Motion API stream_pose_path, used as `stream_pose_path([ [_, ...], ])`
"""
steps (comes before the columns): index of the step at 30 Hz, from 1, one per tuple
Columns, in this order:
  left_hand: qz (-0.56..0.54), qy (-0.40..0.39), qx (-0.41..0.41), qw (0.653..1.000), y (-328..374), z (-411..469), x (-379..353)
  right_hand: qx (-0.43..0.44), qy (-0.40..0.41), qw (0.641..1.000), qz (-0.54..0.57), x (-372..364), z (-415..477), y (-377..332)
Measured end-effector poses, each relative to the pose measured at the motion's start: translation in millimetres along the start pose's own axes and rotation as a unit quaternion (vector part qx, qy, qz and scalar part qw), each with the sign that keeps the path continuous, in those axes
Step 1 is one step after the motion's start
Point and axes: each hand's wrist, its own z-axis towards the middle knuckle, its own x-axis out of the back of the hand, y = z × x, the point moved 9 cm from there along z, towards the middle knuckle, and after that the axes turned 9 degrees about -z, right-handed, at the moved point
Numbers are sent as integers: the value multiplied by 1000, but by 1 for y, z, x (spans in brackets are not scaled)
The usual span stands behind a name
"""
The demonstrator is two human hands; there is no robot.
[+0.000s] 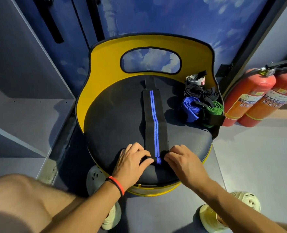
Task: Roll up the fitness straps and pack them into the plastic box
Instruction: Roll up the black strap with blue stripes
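Observation:
A black strap with a blue centre stripe lies flat down the middle of the round black seat. Its near end is turned into a small tight roll at the seat's front. My left hand pinches the roll's left end, and my right hand pinches its right end. Rolled straps sit at the seat's right rear: a blue one, a green one, black ones and a grey-white one. No plastic box is in view.
The seat has a yellow backrest with an oval cut-out. Two red fire extinguishers stand on the floor at the right. A grey shelf unit is at the left. My knee and shoes are at the bottom.

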Motion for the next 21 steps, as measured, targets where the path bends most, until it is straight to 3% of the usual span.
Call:
stream_pose_path([
  [3,-27,-2,33,999,-6,6,-1,-9,14,1000,21,1,-4,1],
  [8,-53,-32,73,995,-9,17,0,-43,-28,996,75,-7,-2,12],
  [12,-100,31,118,988,-9,18,9,-96,-47,985,136,-10,15,25],
  [17,-91,85,72,990,1,13,10,-147,-61,971,177,-19,24,39],
  [21,-83,49,47,994,1,8,0,-189,-95,959,189,-29,30,47],
])
